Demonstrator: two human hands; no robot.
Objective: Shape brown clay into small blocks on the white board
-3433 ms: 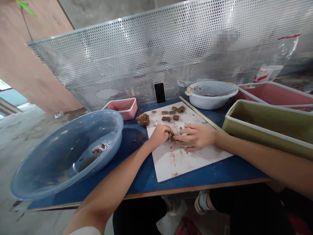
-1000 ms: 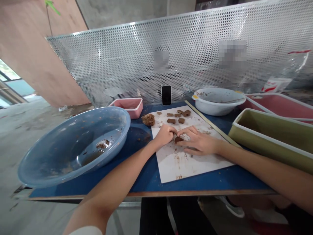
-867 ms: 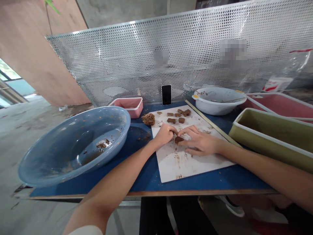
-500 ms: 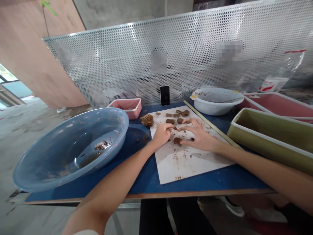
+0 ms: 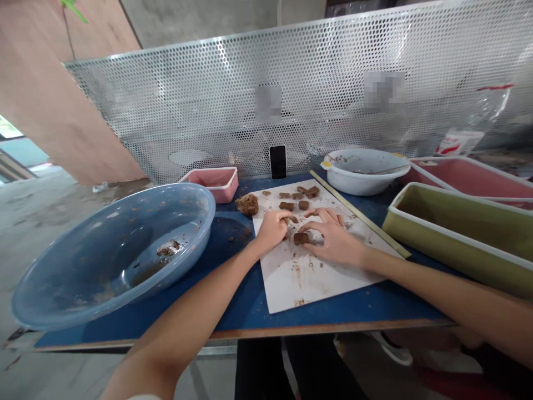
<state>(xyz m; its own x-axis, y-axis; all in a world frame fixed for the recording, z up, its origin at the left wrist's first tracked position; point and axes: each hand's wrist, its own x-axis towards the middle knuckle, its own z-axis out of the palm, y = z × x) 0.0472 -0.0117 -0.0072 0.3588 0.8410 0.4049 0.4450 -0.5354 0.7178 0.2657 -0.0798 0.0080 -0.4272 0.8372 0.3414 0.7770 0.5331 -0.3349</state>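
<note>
My left hand rests on the white board with its fingers curled in; a brown bit shows at the fingertips, too small to name. My right hand lies beside it, thumb and forefinger pinched around a small brown clay piece that sits on the board. Several small clay blocks lie in a loose row at the board's far end. A rough clay lump sits at the board's far left corner.
A big blue basin with muddy dregs overhangs the table's left edge. Behind stand a pink tray, a black phone, a white bowl and a perforated metal screen. At the right are a wooden stick, an olive tray and a red tray.
Both hands have shifted slightly toward the far end of the board. The left fingers have come off the clay piece, which now shows squarer between my right thumb and forefinger.
</note>
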